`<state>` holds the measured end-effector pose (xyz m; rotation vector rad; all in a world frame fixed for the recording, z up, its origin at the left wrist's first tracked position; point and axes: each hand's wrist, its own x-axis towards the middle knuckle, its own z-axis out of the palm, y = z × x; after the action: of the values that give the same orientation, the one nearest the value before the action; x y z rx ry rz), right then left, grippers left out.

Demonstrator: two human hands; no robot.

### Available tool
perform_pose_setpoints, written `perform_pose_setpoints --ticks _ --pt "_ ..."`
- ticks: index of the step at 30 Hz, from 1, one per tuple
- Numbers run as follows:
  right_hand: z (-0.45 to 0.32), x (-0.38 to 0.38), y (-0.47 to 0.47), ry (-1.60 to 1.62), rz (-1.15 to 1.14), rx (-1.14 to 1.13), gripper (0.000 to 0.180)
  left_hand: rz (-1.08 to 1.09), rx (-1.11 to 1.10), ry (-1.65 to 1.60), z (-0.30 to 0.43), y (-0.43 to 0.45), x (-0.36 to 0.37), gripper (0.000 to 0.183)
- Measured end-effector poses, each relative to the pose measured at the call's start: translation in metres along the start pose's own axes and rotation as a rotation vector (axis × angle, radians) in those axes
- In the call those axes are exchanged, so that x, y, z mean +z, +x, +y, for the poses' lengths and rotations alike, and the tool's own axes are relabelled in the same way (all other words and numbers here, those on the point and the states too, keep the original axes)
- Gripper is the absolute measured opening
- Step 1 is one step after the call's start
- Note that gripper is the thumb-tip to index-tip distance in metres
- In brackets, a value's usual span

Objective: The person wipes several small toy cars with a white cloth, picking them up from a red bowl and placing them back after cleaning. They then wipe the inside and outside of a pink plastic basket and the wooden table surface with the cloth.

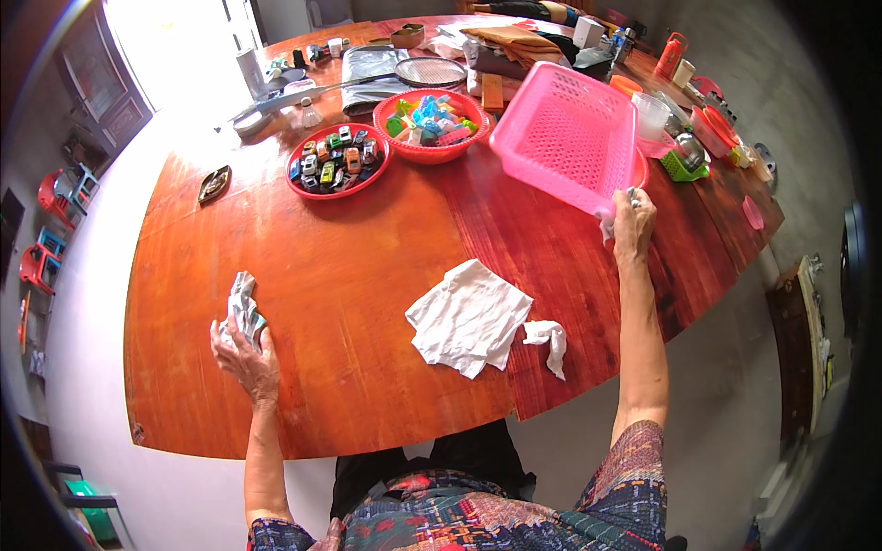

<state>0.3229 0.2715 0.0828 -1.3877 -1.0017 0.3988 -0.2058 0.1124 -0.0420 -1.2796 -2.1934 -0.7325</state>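
At the near corner of a pink perforated plastic basket (561, 131), my right hand (634, 224) grips the rim. The basket is tilted, its open side facing me. A bit of pale cloth (606, 227) pokes out beside the fingers of that hand. On the left of the wooden table, my left hand (248, 361) has its fingers around a crumpled grey-white cloth (241, 296). Between my hands, a wrinkled white cloth (470, 318) lies spread flat. Just right of it is a small twisted white piece (549, 342), cloth or tissue.
Beyond my hands stand a red tray of toy cars (337, 162) and a red basin of colourful plastic pieces (432, 124). A small dark dish (215, 184) sits left. Behind them are a badminton racket (431, 71), a shuttlecock (310, 113) and folded fabrics (513, 45). Containers crowd the right.
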Motion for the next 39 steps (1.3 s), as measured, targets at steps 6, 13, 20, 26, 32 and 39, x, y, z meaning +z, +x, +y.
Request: perform_pose_setpoints --ticks 6,13,20,26,32,39 --pt "-0.041 0.017 -0.112 0.132 -0.354 0.053 0.014 -0.732 -0.375 -1.386 0.083 0.006 -0.048 0.064" --pt "-0.020 0.019 -0.220 -0.001 -0.592 -0.111 0.011 -1.163 -0.901 -1.999 0.110 -0.013 -0.069 0.059" --pt "-0.044 0.001 -0.215 0.254 -0.703 0.205 0.028 -0.978 -0.914 -1.789 0.072 -0.054 -0.087 0.070" --pt "-0.064 0.075 -0.217 -0.195 -0.830 -0.627 0.048 -1.096 -0.979 -1.805 0.055 -0.084 -0.085 0.069" --pt "-0.009 0.168 -0.209 -0.585 -0.829 -0.609 0.045 -1.147 -0.898 -1.741 0.061 -0.089 -0.100 0.067" --pt "0.020 0.168 -0.279 -0.858 -1.161 -0.668 0.041 -1.179 -0.849 -1.754 0.059 -0.092 -0.091 0.068"
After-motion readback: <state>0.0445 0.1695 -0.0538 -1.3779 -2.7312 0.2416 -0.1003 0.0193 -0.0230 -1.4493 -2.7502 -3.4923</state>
